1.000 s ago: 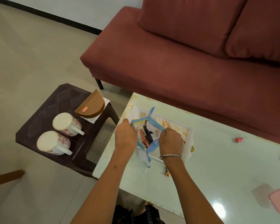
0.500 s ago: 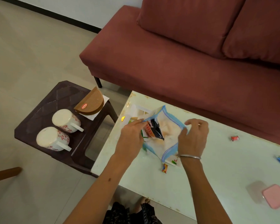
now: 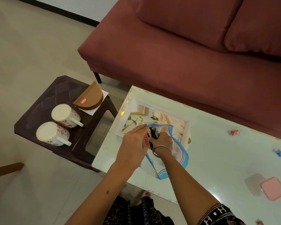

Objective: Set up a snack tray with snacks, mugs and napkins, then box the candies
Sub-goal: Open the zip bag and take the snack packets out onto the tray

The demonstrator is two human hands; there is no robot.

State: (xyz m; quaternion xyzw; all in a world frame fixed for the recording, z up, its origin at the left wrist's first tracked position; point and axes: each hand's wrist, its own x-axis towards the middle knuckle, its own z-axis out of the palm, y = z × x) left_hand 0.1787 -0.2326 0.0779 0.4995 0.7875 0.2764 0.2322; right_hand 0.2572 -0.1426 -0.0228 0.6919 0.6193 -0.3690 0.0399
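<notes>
Here hands point(image 3: 150, 140) hold zip bag point(image 3: 180, 153) overhanging tray point(image 3: 133, 105) edge.

There is only one view, from a camera on the person's head. It looks forward and steeply down, with a wide angle that bends straight lines near the edges. The pale tabletop point(image 3: 217, 151) fills the lower right, and both forearms enter from the bottom edge, so the camera is close above them. The left hand point(image 3: 133, 143) and the right hand point(image 3: 163, 141) meet near the middle. A dark stool point(image 3: 44, 101) lies at the left, a red sofa point(image 3: 169, 51) across the top, farther away.
</notes>
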